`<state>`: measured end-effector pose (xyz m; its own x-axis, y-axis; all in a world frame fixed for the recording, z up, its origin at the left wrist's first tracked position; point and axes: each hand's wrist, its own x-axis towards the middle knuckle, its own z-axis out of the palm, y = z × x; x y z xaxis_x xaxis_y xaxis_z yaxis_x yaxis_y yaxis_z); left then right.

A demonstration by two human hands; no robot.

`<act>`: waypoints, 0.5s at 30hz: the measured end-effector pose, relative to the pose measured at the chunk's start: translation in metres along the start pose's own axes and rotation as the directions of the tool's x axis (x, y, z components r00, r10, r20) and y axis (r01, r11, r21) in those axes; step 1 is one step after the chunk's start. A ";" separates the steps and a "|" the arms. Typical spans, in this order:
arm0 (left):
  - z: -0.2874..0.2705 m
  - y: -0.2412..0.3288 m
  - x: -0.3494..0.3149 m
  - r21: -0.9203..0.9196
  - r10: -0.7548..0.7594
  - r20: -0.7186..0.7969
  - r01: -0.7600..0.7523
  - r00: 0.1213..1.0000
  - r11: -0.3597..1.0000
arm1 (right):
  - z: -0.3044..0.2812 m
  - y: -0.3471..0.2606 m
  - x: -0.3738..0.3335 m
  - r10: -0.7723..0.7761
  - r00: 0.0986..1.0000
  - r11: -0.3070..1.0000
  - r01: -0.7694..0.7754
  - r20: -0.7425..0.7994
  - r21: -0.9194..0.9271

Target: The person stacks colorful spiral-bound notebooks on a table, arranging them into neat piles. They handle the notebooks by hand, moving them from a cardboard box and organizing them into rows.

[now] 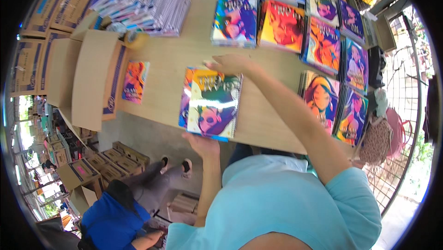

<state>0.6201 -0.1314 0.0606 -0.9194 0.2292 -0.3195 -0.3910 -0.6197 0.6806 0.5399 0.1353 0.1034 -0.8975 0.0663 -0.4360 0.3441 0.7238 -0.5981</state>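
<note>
The right hand (231, 64) is open, fingers extended, at the notebooks' (213, 111) twelve o'clock edge; the left hand (205, 146) is at seven o'clock, fingers partly hidden, grip I cannot tell.

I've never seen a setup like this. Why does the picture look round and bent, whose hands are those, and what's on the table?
There's no robot here: these are a person's bare hands, seen from a camera worn on their head. Its wide fisheye lens bends straight edges.

The left hand is at the near edge of a small stack of notebooks; the right hand is at its far edge. Whether they bear its weight is unclear.

Also on the table are colourful notebook stacks at right, a large pile at far left and a single booklet.
</note>
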 end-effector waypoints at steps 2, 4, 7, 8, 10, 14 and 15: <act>0.022 -0.001 0.003 0.004 -0.049 -0.068 0.049 0.996 0.999 | 0.001 0.002 0.014 -0.015 0.965 1.000 0.009 0.261 0.023; 0.033 -0.001 0.002 -0.024 -0.111 -0.178 0.108 0.978 0.994 | 0.002 0.001 0.008 -0.022 0.980 1.000 0.020 0.198 0.011; 0.037 0.022 0.010 0.228 -0.003 -0.384 0.098 0.923 0.969 | 0.016 0.029 -0.018 0.129 0.953 0.845 0.039 -0.275 0.534; 0.031 0.036 0.020 0.464 0.213 -0.428 0.012 0.879 0.886 | 0.027 0.037 -0.038 0.216 0.852 0.724 0.188 -0.477 0.664; -0.009 0.075 0.062 0.772 0.157 -0.096 -0.026 0.983 0.635 | 0.073 0.038 -0.077 0.462 0.748 0.463 0.256 -0.477 0.849; -0.040 0.090 0.145 0.658 -0.632 0.242 0.354 0.736 0.664 | 0.142 -0.022 -0.106 0.459 0.886 -0.011 0.083 -0.069 0.996; -0.027 0.073 0.158 0.672 -0.745 0.269 0.435 0.611 0.599 | 0.151 -0.027 -0.093 0.440 0.886 -0.040 0.182 -0.146 0.983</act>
<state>0.4472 -0.1611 0.0419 -0.2821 0.8031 -0.5248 -0.6625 0.2326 0.7121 0.6562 0.0060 0.0586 -0.6845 0.4775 -0.5508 0.0942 -0.6913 -0.7164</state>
